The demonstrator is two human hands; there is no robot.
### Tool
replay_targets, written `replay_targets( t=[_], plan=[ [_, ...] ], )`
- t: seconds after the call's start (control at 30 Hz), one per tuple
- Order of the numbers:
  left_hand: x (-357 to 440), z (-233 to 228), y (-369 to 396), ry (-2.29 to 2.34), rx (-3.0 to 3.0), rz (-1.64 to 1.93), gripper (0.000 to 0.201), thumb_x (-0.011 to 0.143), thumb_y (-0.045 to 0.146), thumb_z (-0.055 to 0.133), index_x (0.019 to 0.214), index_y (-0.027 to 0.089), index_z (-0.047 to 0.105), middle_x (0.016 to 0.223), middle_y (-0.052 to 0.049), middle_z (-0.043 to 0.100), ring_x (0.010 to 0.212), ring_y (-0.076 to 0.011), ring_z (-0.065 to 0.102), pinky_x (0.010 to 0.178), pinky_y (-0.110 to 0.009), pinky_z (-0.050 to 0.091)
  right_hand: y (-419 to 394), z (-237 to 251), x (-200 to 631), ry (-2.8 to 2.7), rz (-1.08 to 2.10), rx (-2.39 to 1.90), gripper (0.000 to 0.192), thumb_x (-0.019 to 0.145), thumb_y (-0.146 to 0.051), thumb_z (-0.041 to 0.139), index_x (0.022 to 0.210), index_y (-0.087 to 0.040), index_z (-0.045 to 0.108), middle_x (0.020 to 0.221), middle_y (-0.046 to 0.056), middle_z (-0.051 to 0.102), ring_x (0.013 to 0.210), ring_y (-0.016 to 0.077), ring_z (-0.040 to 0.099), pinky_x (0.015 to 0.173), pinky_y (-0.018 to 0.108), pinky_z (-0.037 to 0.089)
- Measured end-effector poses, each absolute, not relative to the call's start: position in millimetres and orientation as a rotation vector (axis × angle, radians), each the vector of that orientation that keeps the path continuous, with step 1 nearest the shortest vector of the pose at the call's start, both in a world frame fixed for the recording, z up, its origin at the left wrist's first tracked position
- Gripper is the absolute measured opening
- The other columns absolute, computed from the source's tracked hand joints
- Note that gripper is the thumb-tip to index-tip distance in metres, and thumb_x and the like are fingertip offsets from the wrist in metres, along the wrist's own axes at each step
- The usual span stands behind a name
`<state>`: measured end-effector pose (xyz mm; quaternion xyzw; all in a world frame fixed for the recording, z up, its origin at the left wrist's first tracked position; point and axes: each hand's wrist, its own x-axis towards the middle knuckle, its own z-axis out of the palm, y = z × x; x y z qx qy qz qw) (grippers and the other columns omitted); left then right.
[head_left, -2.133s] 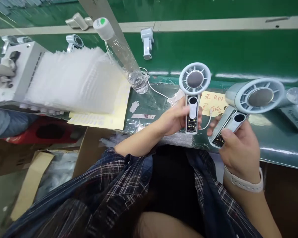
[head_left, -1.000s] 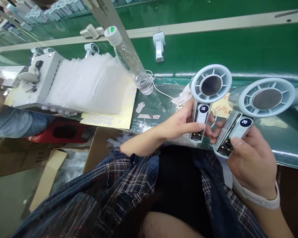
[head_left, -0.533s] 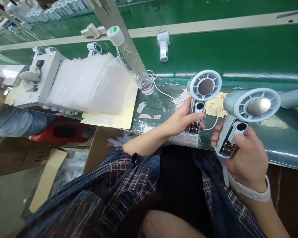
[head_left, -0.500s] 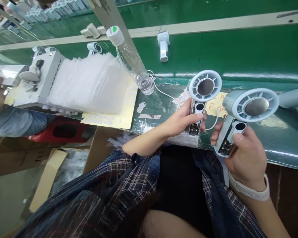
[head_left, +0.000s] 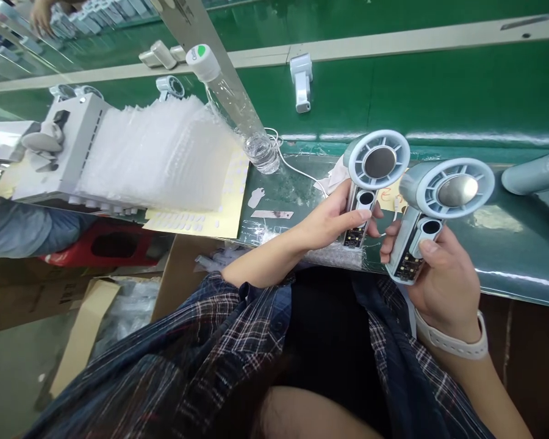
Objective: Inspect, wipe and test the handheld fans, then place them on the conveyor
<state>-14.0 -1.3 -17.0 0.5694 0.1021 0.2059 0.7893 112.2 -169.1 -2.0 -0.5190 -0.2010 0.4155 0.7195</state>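
In my left hand [head_left: 332,222] is a light-blue handheld fan [head_left: 358,160], held by its handle with the thumb on the front. My right hand [head_left: 446,274] grips a second handheld fan [head_left: 409,186] the same way, its thumb pressed on the handle front. Both fans stand roughly upright, round heads up, with small circuit boards showing in the handles. The two heads are close together, with a narrow gap between them. Behind them, a yellow sheet with red writing [head_left: 386,196] is partly hidden. A white cable [head_left: 297,172] runs along the bench behind my left hand.
A clear bottle [head_left: 233,100] leans behind a stack of white plastic sleeves [head_left: 160,155]. Another light-blue fan [head_left: 537,175] lies at the right, and one [head_left: 301,82] rests on the green belt [head_left: 416,91]. A co-worker's sleeve [head_left: 32,225] shows at left.
My right hand has brought its fan slightly left, closer to the left one. The left hand stays nearly still. A co-worker's hand has appeared at the top left.
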Motion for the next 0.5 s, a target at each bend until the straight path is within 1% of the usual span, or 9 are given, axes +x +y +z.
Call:
replay_targets(
  t=[0.13,0.23,0.3,0.37,0.43,0.47,0.5],
  plan=[
    [-15,-18,-1,0.208,1.211,0.453,0.056,0.095,0.056,0.084,0.123,0.021,0.05,0.112,-0.004,0.069,0.085,-0.0185,0.077,0.085,-0.038,0.061,-168,0,112,-0.454,0.911,-1.154,0.016,0.091,-0.036,0.078,0.101,-0.026,0.085,0.097,0.005,0.08,0.071,0.0181,0.071,0.058,0.03,0.063],
    [-16,-17,-1,0.217,1.233,0.45,0.059,0.093,0.057,0.085,0.126,0.021,0.05,0.119,-0.009,0.073,0.092,-0.0219,0.08,0.088,-0.039,0.062,-167,0,113,-0.447,0.904,-1.142,0.018,0.089,-0.038,0.082,0.099,-0.024,0.085,0.094,0.006,0.079,0.068,0.0186,0.07,0.055,0.03,0.06],
    [-17,-17,-1,0.255,1.232,0.461,0.063,0.091,0.059,0.087,0.127,0.022,0.051,0.123,-0.011,0.075,0.097,-0.0242,0.081,0.093,-0.042,0.063,-166,1,114,-0.438,0.893,-1.153,0.019,0.088,-0.04,0.084,0.098,-0.023,0.084,0.093,0.006,0.079,0.068,0.0187,0.069,0.054,0.03,0.058],
    [-15,-18,-1,0.273,1.208,0.465,0.066,0.086,0.059,0.092,0.125,0.022,0.054,0.123,-0.012,0.077,0.105,-0.0266,0.081,0.101,-0.046,0.063,-164,2,113,-0.435,0.889,-1.161,0.021,0.09,-0.041,0.083,0.099,-0.022,0.083,0.093,0.007,0.079,0.068,0.0185,0.069,0.053,0.03,0.057],
    [-11,-22,0,0.253,1.177,0.446,0.072,0.079,0.069,0.095,0.12,0.021,0.06,0.119,-0.013,0.078,0.116,-0.0301,0.079,0.11,-0.05,0.061,-161,2,110,-0.456,0.899,-1.123,0.026,0.09,-0.042,0.081,0.107,-0.023,0.08,0.093,0.006,0.078,0.065,0.019,0.068,0.051,0.031,0.056],
    [-8,-25,0,0.23,1.153,0.416,0.078,0.074,0.079,0.094,0.114,0.021,0.062,0.114,-0.013,0.078,0.12,-0.0317,0.077,0.111,-0.051,0.06,-159,3,108,-0.475,0.908,-1.091,0.03,0.091,-0.043,0.079,0.115,-0.025,0.077,0.093,0.005,0.078,0.063,0.0198,0.069,0.051,0.032,0.056],
    [-4,-28,0,0.204,1.12,0.367,0.084,0.068,0.092,0.089,0.107,0.021,0.063,0.107,-0.012,0.076,0.12,-0.0328,0.077,0.108,-0.051,0.062,-157,3,106,-0.499,0.917,-1.065,0.036,0.092,-0.044,0.077,0.124,-0.028,0.074,0.094,0.004,0.078,0.063,0.0209,0.069,0.05,0.033,0.056]
  ],
)
